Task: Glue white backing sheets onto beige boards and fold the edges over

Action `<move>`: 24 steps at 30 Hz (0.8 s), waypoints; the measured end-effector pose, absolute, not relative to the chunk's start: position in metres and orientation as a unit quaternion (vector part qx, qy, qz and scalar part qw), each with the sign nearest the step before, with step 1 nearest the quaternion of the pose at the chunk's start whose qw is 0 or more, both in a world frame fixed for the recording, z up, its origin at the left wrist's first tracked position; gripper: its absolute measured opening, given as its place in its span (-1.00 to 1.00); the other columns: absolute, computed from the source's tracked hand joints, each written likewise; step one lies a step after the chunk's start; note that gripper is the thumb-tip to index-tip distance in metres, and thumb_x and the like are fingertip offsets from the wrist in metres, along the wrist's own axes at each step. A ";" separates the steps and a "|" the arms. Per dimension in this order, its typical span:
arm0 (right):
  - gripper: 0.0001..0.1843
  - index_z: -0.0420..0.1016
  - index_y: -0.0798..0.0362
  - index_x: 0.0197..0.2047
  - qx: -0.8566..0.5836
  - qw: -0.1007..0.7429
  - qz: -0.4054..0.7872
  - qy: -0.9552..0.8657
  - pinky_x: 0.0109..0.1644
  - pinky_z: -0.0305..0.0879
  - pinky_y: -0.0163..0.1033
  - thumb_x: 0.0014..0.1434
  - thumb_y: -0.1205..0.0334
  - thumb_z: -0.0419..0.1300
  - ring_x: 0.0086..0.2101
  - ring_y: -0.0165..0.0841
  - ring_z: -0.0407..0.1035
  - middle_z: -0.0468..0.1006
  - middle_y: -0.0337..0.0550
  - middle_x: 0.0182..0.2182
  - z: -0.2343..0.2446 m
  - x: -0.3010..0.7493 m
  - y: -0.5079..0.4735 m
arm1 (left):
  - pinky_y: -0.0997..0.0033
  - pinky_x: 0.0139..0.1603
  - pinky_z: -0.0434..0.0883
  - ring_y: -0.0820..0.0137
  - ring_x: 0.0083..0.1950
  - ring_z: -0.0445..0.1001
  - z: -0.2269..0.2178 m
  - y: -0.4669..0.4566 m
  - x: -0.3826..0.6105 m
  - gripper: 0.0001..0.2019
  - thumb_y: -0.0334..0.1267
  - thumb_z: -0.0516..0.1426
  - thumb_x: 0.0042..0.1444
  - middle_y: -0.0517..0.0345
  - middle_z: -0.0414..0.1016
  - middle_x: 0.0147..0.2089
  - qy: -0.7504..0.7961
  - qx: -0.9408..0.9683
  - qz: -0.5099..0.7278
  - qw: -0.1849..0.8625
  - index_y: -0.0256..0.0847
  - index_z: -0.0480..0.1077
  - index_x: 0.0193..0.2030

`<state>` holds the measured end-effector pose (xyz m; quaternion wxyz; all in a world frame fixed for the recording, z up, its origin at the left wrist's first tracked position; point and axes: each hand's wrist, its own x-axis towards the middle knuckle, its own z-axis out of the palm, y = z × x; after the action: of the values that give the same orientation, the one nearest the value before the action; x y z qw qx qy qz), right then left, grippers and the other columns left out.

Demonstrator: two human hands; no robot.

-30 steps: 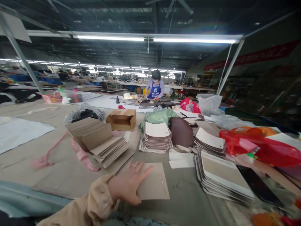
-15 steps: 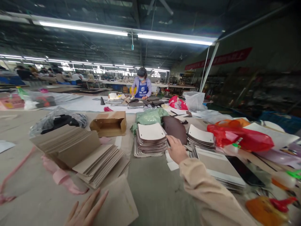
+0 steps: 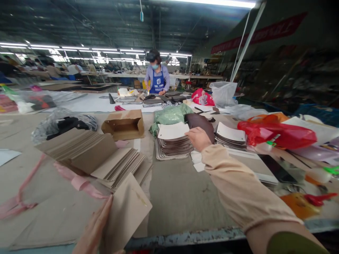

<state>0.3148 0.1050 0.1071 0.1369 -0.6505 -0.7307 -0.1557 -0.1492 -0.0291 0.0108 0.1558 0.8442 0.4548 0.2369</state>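
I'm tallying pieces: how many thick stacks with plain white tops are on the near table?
2: the middle stack, at the right hand, and the right stack, beyond the right sleeve. The sleeve may hide others.

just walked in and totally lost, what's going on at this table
The left hand holds a tan card, tilted, near the front edge of the table. The right hand is at the right edge of the white piece topping a stack; whether it grips is hard to tell. More cards lie in front of an open box. Farther back stands a person in a blue apron.
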 end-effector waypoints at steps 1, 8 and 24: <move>-0.65 0.50 0.06 0.00 -0.649 0.160 -0.175 -0.722 0.04 0.14 -0.17 0.33 0.22 -0.05 -0.10 -0.24 0.25 0.49 -0.01 -0.12 0.114 0.313 0.095 | -0.18 0.28 0.10 -0.11 0.36 0.01 0.010 -0.030 -0.151 0.00 -0.02 0.22 -0.07 0.12 -0.13 0.44 0.462 0.837 0.239 0.168 0.11 -0.32 0.41; -0.60 0.37 -0.01 0.13 -0.565 0.283 -0.351 -0.691 -0.18 0.27 -0.28 0.20 0.24 0.17 -0.28 -0.33 0.39 0.49 -0.10 -0.19 0.164 0.284 -0.042 | -0.11 0.36 -0.15 0.06 0.42 -0.15 0.033 -0.042 -0.126 -0.05 -0.02 0.16 0.07 0.04 -0.17 0.45 0.486 0.733 0.348 0.324 0.02 -0.42 0.41; -0.67 0.42 0.14 -0.03 -0.745 0.131 0.055 -0.651 -0.26 0.29 -0.22 0.20 0.13 0.13 -0.27 -0.19 0.47 0.54 0.06 -0.23 0.083 0.155 -0.018 | -0.08 0.27 0.22 0.00 0.39 -0.01 0.068 -0.067 -0.083 0.07 0.27 0.11 -0.03 0.09 -0.08 0.43 0.433 0.676 0.413 0.429 0.02 -0.54 0.39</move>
<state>0.1555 -0.0176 0.0828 0.1312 -0.7453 -0.6513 0.0554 -0.0834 -0.0667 0.0684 0.4294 0.6762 0.4329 0.4135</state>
